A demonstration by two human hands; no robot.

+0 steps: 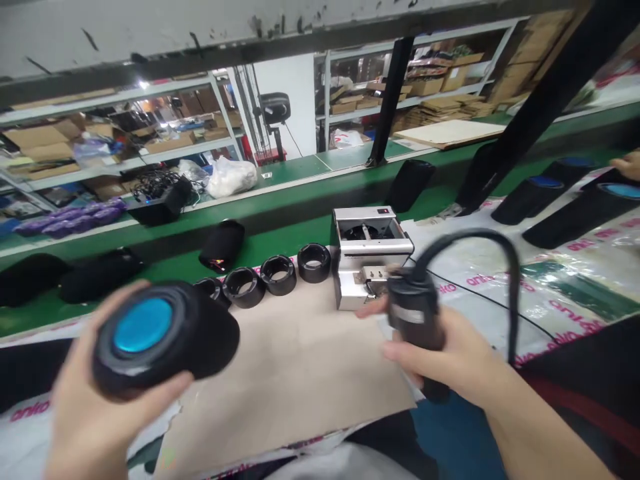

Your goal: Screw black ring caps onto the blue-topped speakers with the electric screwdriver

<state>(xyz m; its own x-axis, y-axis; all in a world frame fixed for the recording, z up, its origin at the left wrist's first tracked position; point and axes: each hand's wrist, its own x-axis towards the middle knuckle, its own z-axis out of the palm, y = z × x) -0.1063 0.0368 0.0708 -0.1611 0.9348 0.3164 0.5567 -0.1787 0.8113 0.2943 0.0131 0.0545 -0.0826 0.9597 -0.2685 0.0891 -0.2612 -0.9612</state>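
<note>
My left hand (100, 407) is closed around a black cylindrical speaker (210, 333), tilted so its blue round end faces left toward me. The hand and speaker are slightly blurred. On the right, my right hand (455, 353) grips a black corded electric screwdriver (413, 310), whose thick cable loops up and over to the right; its tip is not visible. Beyond the right hand stands a silver screw feeder machine (373, 250). Several black rings (278, 275) sit in a row left of the machine, along the far edge of a cardboard sheet (295, 360).
A black speaker (223, 245) lies on the green bench behind the rings. More blue-ended speakers (535, 193) stand or lie at the right, where another person's hand (627, 163) reaches in. A dark post (393, 100) rises behind the feeder. Shelves with cartons (440, 80) fill the background.
</note>
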